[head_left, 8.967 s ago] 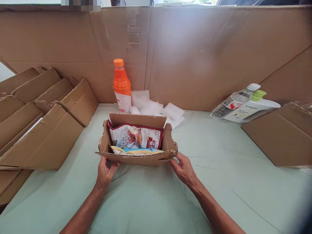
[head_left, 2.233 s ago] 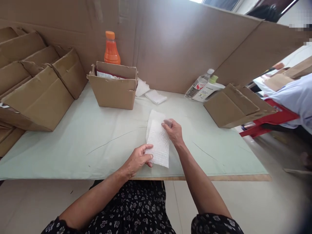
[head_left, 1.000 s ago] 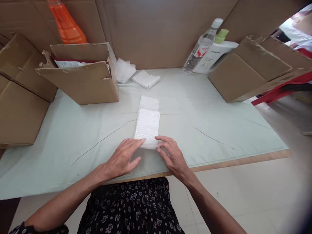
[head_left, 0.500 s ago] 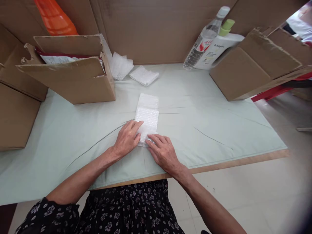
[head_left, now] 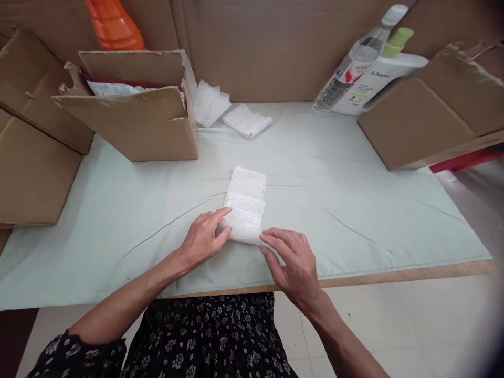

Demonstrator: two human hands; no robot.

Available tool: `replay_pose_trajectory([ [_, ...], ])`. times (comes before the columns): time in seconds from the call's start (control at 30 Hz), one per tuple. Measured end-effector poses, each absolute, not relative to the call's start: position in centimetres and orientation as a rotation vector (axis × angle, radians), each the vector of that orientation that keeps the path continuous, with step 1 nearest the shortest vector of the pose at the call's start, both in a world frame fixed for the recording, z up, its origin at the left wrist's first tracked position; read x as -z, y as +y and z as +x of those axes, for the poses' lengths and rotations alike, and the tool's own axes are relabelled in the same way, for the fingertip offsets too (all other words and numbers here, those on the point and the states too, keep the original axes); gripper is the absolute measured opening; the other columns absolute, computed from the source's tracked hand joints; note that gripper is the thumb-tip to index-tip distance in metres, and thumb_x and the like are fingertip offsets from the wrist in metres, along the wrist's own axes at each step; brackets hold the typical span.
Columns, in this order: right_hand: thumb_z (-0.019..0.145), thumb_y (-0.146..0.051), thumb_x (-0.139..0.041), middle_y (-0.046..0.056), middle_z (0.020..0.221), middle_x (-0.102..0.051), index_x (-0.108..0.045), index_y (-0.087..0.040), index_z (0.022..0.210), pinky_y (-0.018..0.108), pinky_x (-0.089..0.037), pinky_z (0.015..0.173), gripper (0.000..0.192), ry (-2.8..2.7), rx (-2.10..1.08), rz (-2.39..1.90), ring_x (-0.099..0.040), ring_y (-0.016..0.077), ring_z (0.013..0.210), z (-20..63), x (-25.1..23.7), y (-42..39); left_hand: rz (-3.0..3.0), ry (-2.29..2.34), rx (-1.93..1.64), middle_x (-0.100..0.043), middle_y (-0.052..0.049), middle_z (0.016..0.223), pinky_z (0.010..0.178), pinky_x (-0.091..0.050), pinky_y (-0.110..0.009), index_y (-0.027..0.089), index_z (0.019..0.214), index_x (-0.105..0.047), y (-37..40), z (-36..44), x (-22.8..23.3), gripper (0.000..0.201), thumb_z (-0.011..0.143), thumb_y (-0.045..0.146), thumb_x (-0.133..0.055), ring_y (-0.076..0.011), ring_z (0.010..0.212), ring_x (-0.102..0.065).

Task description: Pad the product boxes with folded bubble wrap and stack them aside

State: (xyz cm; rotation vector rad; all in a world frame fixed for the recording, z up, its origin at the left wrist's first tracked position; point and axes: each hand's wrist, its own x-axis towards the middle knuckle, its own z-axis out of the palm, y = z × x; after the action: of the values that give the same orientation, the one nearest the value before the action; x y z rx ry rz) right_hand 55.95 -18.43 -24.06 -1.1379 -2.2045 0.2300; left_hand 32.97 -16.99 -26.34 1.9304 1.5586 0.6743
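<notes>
A strip of white bubble wrap [head_left: 246, 202] lies on the cloth in front of me, its near end turned over into a thick fold. My left hand [head_left: 205, 235] grips the left end of this fold, index finger on top and thumb at the near side. At the right end, my right hand [head_left: 293, 257] pinches the fold's corner between fingertips and thumb. Whether anything is wrapped inside cannot be seen. Farther back, a folded piece of bubble wrap [head_left: 247, 121] lies flat, and a crumpled piece [head_left: 211, 103] leans by a carton.
An open cardboard box [head_left: 157, 126] with a packet inside stands at back left, an orange bottle [head_left: 118, 26] behind it. A clear bottle [head_left: 356, 65] and a white bottle [head_left: 368, 81] lean beside another box [head_left: 425, 115] at right. Pale green cloth [head_left: 334, 184] covers the table.
The near end of the bubble wrap has turned over farther, and the flat strip is shorter. My right hand has shifted right to the fold's right end. The view has shifted slightly.
</notes>
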Motion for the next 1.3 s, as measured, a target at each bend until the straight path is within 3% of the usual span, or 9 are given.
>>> replay_pose_trajectory([
  [0.17, 0.097, -0.016, -0.058, 0.010, 0.120, -0.073, -0.066, -0.020, 0.118, 0.041, -0.048, 0.087, 0.023, -2.426, -0.116, -1.099, -0.064, 0.0269, 0.111, 54.5, 26.2, -17.6, 2.118, 1.571, -0.817, -0.069, -0.012, 0.117, 0.094, -0.052, -0.045, 0.017, 0.133, -0.059, -16.0, 33.3, 26.6, 0.041, 0.093, 0.024, -0.060, -0.0271, 0.107, -0.064],
  [0.3, 0.100, -0.015, -0.052, 0.007, 0.109, -0.076, -0.067, -0.022, 0.118, 0.040, -0.049, 0.084, 0.025, -2.372, -0.299, -1.134, -0.068, 0.0234, 0.099, 54.5, 26.8, -17.4, 2.345, 1.352, -0.934, -0.063, -0.015, 0.132, 0.105, -0.045, -0.049, 0.019, 0.143, -0.049, -18.6, 32.4, 25.6, 0.050, 0.095, 0.024, -0.061, -0.0301, 0.125, -0.056],
  [0.43, 0.102, -0.022, -0.052, 0.005, 0.107, -0.077, -0.063, -0.024, 0.126, 0.038, -0.052, 0.084, 0.027, -2.358, -0.637, -1.090, -0.070, 0.0214, 0.095, 55.2, 26.0, -18.9, 2.245, 1.231, -0.856, -0.071, -0.007, 0.111, 0.094, -0.049, -0.041, 0.023, 0.149, -0.042, -20.5, 31.7, 25.5, 0.054, 0.097, 0.012, -0.051, -0.0226, 0.103, -0.063],
  [0.53, 0.102, -0.025, -0.052, 0.010, 0.119, -0.073, -0.062, -0.024, 0.131, 0.041, -0.052, 0.086, 0.030, -2.334, -0.444, -1.177, -0.068, 0.0250, 0.103, 55.1, 25.5, -19.7, 2.128, 1.353, -0.758, -0.072, -0.007, 0.105, 0.090, -0.050, -0.042, 0.021, 0.147, -0.047, -19.5, 32.0, 26.4, 0.049, 0.098, 0.020, -0.052, -0.0230, 0.095, -0.063],
  [0.63, 0.099, -0.028, -0.058, 0.016, 0.131, -0.066, -0.062, -0.020, 0.129, 0.046, -0.049, 0.088, 0.031, -2.400, -0.154, -1.200, -0.063, 0.0305, 0.111, 54.5, 25.2, -19.7, 2.105, 1.523, -0.699, -0.070, -0.010, 0.108, 0.093, -0.051, -0.046, 0.018, 0.138, -0.057, -17.9, 32.4, 26.8, 0.043, 0.096, 0.025, -0.054, -0.0268, 0.100, -0.062],
  [0.77, 0.098, -0.019, -0.057, 0.013, 0.121, -0.072, -0.066, -0.019, 0.122, 0.043, -0.049, 0.084, 0.026, -2.467, -0.108, -1.136, -0.065, 0.0292, 0.106, 53.8, 26.0, -18.3, 1.759, 1.586, -0.869, -0.065, -0.013, 0.119, 0.095, -0.052, -0.046, 0.017, 0.137, -0.055, -18.6, 32.4, 26.3, 0.046, 0.094, 0.032, -0.057, -0.0261, 0.106, -0.062],
  [0.9, 0.101, -0.023, -0.053, 0.009, 0.109, -0.076, -0.068, -0.022, 0.123, 0.041, -0.053, 0.084, 0.027, -2.175, -0.357, -1.224, -0.070, 0.0248, 0.098, 53.2, 26.7, -17.7, 1.052, 1.403, -1.097, -0.058, -0.017, 0.138, 0.101, -0.053, -0.044, 0.017, 0.151, -0.035, -21.7, 32.8, 25.9, 0.071, 0.089, 0.035, -0.064, -0.0254, 0.119, -0.063],
  [1.1, 0.100, -0.032, -0.057, 0.006, 0.106, -0.077, -0.070, -0.026, 0.119, 0.037, -0.057, 0.081, 0.024, -2.083, -0.777, -1.157, -0.071, 0.0224, 0.094, 52.3, 25.4, -20.3, 0.627, 1.161, -1.121, -0.062, -0.013, 0.133, 0.104, -0.050, -0.043, 0.016, 0.152, -0.036, -22.8, 34.3, 26.2, 0.084, 0.076, 0.032, -0.068, -0.0277, 0.120, -0.061],
  [1.3, 0.094, -0.050, -0.064, 0.013, 0.132, -0.066, -0.062, -0.024, 0.133, 0.045, -0.055, 0.097, 0.047, -1.870, -0.837, -1.251, -0.065, 0.0283, 0.118, 53.9, 24.5, -19.1, 0.709, 1.103, -1.068, -0.063, -0.013, 0.134, 0.101, -0.051, -0.040, 0.017, 0.155, -0.034, -22.9, 34.1, 25.2, 0.089, 0.077, 0.037, -0.071, -0.0281, 0.120, -0.062],
])
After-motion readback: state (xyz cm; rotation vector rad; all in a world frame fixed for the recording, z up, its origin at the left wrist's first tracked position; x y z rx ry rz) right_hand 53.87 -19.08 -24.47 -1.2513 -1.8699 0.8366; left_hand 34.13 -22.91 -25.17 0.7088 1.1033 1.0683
